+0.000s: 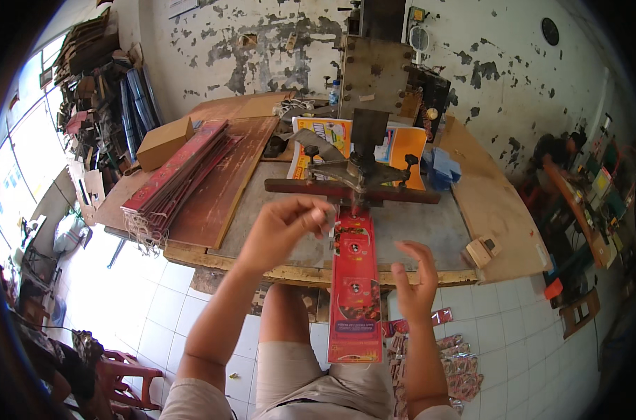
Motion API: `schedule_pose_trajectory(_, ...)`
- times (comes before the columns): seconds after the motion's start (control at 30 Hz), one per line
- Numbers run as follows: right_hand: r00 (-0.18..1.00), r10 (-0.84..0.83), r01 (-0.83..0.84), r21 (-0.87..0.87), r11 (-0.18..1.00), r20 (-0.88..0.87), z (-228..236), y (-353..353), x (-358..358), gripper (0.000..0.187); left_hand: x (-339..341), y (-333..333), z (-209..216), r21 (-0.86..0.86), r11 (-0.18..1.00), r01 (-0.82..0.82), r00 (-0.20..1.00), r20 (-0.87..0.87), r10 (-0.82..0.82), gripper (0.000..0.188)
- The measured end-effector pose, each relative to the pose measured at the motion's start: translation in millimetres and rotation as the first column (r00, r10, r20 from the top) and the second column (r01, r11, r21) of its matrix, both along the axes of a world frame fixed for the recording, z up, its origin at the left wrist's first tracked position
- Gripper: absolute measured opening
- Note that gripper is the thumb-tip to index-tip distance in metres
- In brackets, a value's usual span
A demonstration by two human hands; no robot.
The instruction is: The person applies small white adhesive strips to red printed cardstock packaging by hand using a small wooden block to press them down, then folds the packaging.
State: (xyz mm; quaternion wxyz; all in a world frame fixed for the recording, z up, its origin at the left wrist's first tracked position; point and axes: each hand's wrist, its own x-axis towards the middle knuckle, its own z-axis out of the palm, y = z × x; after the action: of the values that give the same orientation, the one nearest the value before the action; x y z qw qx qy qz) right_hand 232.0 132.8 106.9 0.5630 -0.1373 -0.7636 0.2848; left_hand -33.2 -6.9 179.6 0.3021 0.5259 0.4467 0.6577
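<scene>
A long red printed strip lies under the head of a press machine. Its near end juts past the table edge above my lap. My left hand is by the strip's upper left edge, thumb and fingers pinched together. Something small and pale shows at those fingertips, too unclear to name. To the right of the strip, my right hand is open, thumb and fingers apart, seemingly not touching it. A dark red bar crosses the machine's base just beyond both hands.
Stacked red strips with metal-looking ends lie left, beside a cardboard box. A wooden block sits at the table's right edge. Colourful printed sheets stand behind the press. Packs lie on the floor; another person is far right.
</scene>
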Motion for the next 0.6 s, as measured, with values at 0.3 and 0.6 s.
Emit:
schedule_pose_trajectory(0.3,0.968,0.252,-0.245,0.179,0.953,-0.014,52.8,-53.9,-32.6,0.020,61.4,-50.5,-19.7,0.260,0.934,-0.244,0.871,-0.366,0.329,0.030)
schedule_pose_trajectory(0.6,0.958,0.283,-0.288,0.126,0.949,0.052,44.5,-62.3,-34.6,0.020,77.9,-57.5,-46.1,0.310,0.908,-0.281,0.943,-0.085,0.321,0.042)
